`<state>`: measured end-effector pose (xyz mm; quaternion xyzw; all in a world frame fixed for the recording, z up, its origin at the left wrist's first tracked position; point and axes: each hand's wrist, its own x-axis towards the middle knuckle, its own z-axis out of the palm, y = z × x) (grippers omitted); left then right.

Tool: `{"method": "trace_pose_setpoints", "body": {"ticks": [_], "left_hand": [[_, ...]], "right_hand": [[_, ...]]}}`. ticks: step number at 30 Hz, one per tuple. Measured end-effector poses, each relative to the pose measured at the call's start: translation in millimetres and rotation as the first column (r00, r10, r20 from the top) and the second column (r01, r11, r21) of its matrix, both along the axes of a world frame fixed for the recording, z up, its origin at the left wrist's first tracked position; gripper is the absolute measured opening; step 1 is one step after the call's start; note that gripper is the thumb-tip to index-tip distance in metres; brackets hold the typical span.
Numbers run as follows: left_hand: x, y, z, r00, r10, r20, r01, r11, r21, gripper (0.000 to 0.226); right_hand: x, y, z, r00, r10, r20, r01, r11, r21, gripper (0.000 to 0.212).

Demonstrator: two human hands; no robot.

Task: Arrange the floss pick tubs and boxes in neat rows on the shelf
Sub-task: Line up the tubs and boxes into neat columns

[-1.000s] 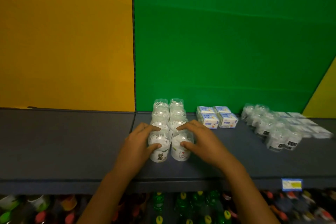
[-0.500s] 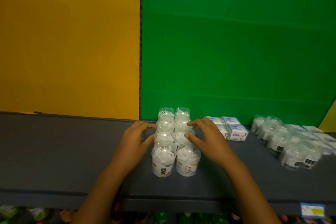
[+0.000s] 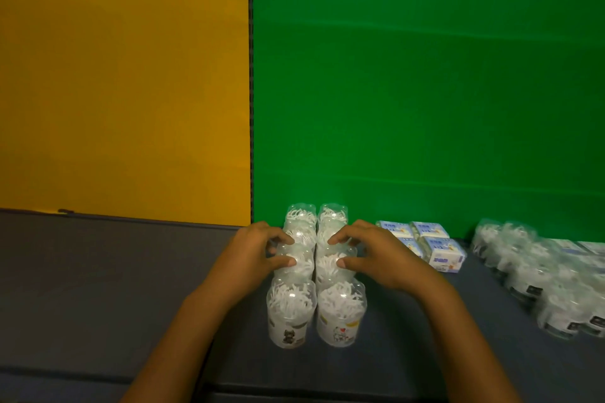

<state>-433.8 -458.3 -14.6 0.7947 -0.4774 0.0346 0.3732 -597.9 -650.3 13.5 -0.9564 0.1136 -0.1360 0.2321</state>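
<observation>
Both hands clasp the double row of clear floss pick tubs [image 3: 316, 271] from either side: the left hand [image 3: 252, 258] curls thumb and fingers around a tub in the left column, the right hand [image 3: 376, 255] likewise on the right column, second from the front. The dark shelf [image 3: 98, 288] carries everything. At 3 o'clock from the hands stands a blurred cluster of more tubs [image 3: 537, 281]. Between, at about 2 o'clock, sit four small blue-and-white boxes [image 3: 425, 245], touching.

Clear floss pick tubs [image 3: 291, 316], centre double row: eight. Blue-and-white floss pick boxes [image 3: 442, 252], right of centre: four. Right-edge black-labelled tubs [image 3: 523, 275]: blurred, uncountable. Hands: two.
</observation>
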Motion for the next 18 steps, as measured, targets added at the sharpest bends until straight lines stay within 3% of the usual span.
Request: {"method": "trace_pose_setpoints", "body": {"ticks": [9,14,18], "left_hand": [[1.6,-0.2,-3.8,1.000,-0.018,-0.023,0.016,0.998,-0.056,0.036],[13.5,-6.6,7.9,0.999,0.029,-0.018,-0.031,0.991,-0.127,0.024],[24.4,-25.8,13.8,0.998,0.058,-0.001,-0.058,0.992,-0.114,0.031]], "right_hand": [[2.7,-6.9,-0.6,1.000,0.011,0.028,-0.011,1.000,-0.007,0.031],[14.0,-19.6,-4.5,0.978,-0.122,0.167,0.124,0.992,-0.005,0.030],[32.9,-31.7,-13.0,0.971,-0.194,0.142,0.196,0.981,-0.003,0.041]]}}
